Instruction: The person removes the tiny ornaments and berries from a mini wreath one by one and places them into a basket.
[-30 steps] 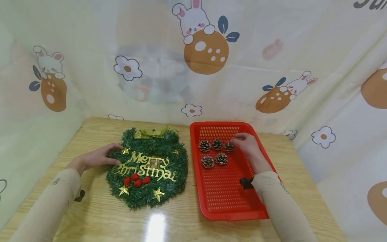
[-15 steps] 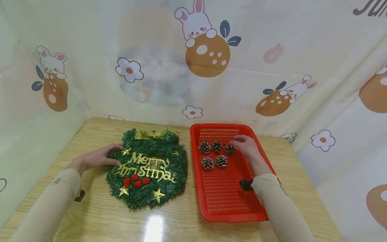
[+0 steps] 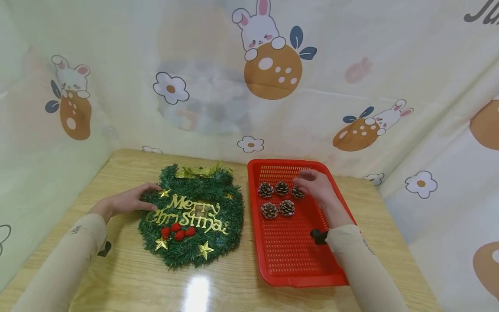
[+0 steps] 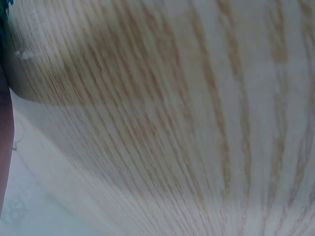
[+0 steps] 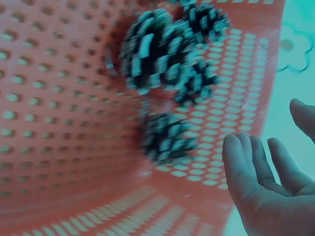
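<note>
Several brown pine cones point(image 3: 286, 207) lie in a red plastic basket point(image 3: 258, 260), in two rows towards its back. Over the back right pine cone point(image 3: 298, 192) hovers my right hand point(image 3: 317, 186). In the right wrist view its fingers are loosely extended with nothing between them, apart from the nearest pine cone point(image 5: 168, 139). My left hand point(image 3: 130, 200) lies at the left edge of a green Christmas wreath point(image 3: 226, 242), thumb and fingers spread, fingertips touching or close to the greenery. The left wrist view holds mostly table, with a sliver of hand at its left edge.
The wreath carries gold "Merry Christmas" lettering point(image 3: 195, 214), red berries point(image 3: 179, 235), gold stars point(image 3: 205, 250) and a gold bow point(image 3: 199, 171). All rests on a wood-grain table point(image 3: 128, 277). A patterned curtain point(image 3: 210, 99) rises behind the table and along its sides.
The right hand has shifted slightly left over the back right pine cone, which sits marginally further right from its neighbour. The left hand and wreath stay put; the head view has shifted a little.
</note>
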`<state>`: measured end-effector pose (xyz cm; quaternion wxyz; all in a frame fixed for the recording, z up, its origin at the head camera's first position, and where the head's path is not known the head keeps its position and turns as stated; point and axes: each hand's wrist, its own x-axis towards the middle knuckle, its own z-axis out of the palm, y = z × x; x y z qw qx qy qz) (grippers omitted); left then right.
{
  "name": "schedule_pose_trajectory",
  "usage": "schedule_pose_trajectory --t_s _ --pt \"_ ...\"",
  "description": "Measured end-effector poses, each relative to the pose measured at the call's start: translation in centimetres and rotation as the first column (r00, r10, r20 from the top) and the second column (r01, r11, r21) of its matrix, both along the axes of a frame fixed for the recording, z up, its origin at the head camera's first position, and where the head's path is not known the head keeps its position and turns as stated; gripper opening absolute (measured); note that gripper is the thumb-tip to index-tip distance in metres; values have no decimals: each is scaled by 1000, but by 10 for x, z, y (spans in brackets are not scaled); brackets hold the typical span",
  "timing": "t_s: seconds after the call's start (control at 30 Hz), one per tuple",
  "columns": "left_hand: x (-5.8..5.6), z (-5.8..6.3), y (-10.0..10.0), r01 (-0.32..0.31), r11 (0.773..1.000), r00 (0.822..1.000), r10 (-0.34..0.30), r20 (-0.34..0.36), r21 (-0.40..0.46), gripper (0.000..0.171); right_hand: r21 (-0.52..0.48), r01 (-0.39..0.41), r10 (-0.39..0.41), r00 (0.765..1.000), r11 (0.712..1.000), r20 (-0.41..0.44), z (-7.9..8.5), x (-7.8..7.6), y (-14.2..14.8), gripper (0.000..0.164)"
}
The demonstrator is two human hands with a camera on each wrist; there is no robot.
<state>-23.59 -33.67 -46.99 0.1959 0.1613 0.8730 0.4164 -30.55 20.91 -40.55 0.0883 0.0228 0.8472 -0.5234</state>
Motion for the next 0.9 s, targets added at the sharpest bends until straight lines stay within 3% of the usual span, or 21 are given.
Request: schedule_pose_trajectory --t_s 0.2,0.57,0.9 --pt "-2 0 0 4 1000 1000 -4 -6 0 67 115 -88 100 989 990 -110 22 13 -20 53" --pt "1 2 2 5 1000 1000 -5 4 9 67 125 -242 265 939 962 -218 75 45 -79 48" --pt "-2 -1 -1 -1 1000 1000 1 8 4 68 73 -307 315 910 949 -270 87 57 -132 42"
